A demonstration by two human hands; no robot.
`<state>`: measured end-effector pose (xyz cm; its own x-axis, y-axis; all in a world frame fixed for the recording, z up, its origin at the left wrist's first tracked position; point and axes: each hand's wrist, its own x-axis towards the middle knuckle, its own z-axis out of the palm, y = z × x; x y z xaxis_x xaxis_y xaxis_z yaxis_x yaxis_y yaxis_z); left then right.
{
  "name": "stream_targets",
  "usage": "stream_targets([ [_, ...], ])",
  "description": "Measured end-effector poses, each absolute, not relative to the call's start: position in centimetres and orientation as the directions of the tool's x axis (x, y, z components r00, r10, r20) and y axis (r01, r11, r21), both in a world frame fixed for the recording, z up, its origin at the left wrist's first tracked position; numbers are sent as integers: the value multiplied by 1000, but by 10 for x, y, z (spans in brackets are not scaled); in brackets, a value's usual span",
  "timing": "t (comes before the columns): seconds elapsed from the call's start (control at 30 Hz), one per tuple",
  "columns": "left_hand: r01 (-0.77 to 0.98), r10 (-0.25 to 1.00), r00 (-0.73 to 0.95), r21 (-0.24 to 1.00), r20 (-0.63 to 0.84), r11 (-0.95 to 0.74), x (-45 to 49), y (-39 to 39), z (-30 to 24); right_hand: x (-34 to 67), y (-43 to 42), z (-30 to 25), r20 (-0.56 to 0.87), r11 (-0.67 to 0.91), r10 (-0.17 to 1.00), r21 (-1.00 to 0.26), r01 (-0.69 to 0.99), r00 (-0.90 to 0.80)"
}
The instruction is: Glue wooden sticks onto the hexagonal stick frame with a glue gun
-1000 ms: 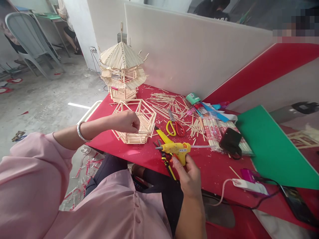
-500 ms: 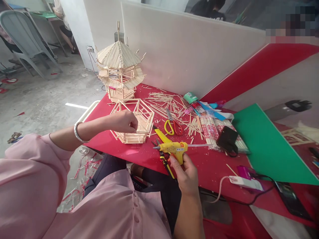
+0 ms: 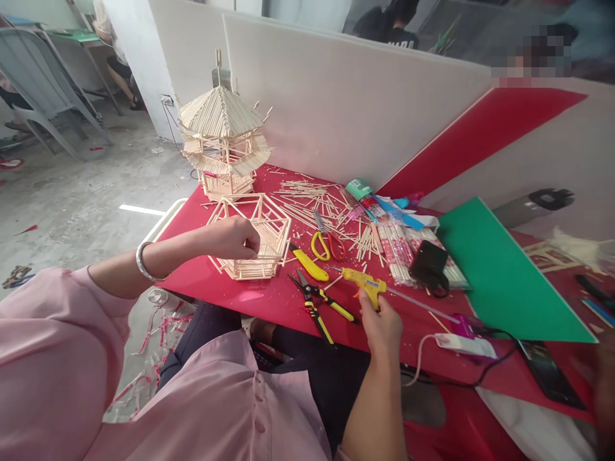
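My left hand (image 3: 236,238) is closed in a pinch over the near side of an open six-sided stick frame (image 3: 278,218). A thin wooden stick (image 3: 270,257) runs out from its fingertips; whether it is fixed to the frame I cannot tell. My right hand (image 3: 382,323) grips a yellow hot glue gun (image 3: 362,280) by the handle, nozzle pointing left and a long glue stick trailing from its back. Left of the gun lie spread black-and-yellow pruning shears (image 3: 314,299), a yellow utility knife (image 3: 310,264) and scissors (image 3: 327,242) with yellow and red handles.
A tiered stick pagoda (image 3: 225,137) stands behind the frame. Loose sticks (image 3: 312,198) are scattered on the red table (image 3: 216,298). Packs of sticks (image 3: 398,253), a black adapter (image 3: 429,261), a green board (image 3: 519,282), a white power strip (image 3: 466,346) and a phone (image 3: 550,374) lie rightward.
My right hand has moved right with the glue gun, away from the frame, uncovering the pruning shears. My left hand keeps its pinch at the frame. The view has shifted slightly.
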<state>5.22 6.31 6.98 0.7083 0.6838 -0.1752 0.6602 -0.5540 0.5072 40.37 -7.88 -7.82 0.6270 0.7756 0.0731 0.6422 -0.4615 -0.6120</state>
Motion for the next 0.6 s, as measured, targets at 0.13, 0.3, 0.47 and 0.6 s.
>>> stream_targets([
  [0.13,671,686,702,503,-192,-545,53,63,70,430,-73,-95,99,-496,752,-566,659,651],
  [0.3,677,693,697,487,-185,-552,52,65,68,421,-76,-84,240,-502,719,-470,726,652],
  [0.47,666,677,712,486,-188,-566,51,67,68,388,-46,-60,204,-216,910,-510,832,362],
  [0.6,674,684,705,479,-189,-562,52,66,68,371,14,-48,15,-262,958,-360,895,286],
])
